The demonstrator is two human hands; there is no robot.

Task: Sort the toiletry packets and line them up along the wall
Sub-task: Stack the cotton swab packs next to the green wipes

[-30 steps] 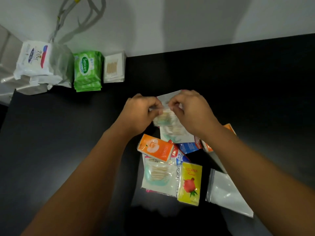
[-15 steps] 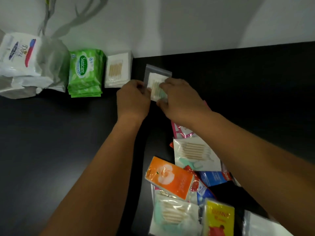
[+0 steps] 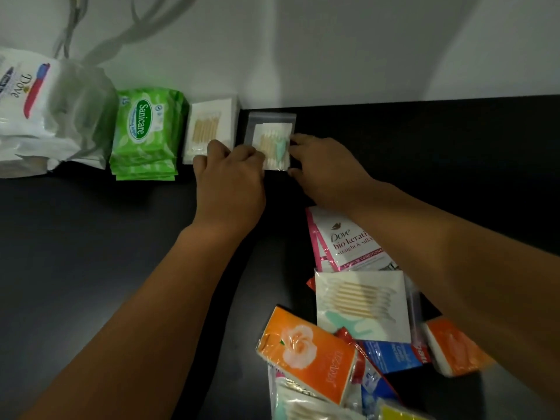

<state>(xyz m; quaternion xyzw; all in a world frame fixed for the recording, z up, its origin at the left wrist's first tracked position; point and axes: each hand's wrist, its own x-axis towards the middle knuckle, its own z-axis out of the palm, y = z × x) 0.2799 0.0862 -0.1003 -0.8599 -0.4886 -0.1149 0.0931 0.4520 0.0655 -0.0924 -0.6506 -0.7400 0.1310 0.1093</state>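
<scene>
A clear cotton-swab packet (image 3: 272,140) lies flat on the black table by the white wall. My left hand (image 3: 230,177) touches its left edge, my right hand (image 3: 324,168) its right edge, fingers on the packet. To its left along the wall stand a white swab packet stack (image 3: 210,125), green Sanicare wipes (image 3: 145,131) and white Dove packs (image 3: 30,101). The unsorted pile sits near me on the right: a Dove sachet (image 3: 342,241), another swab packet (image 3: 360,301), an orange packet (image 3: 306,350), blue sachets (image 3: 391,356).
The black table (image 3: 91,253) stretches wide to the left and far right. A second orange packet (image 3: 454,347) lies under my right forearm. Grey cables (image 3: 72,22) hang on the wall at the back left.
Both hands carried the swab packet from above the pile to the wall and set it down beside the white swab stack. The view shifted forward.
</scene>
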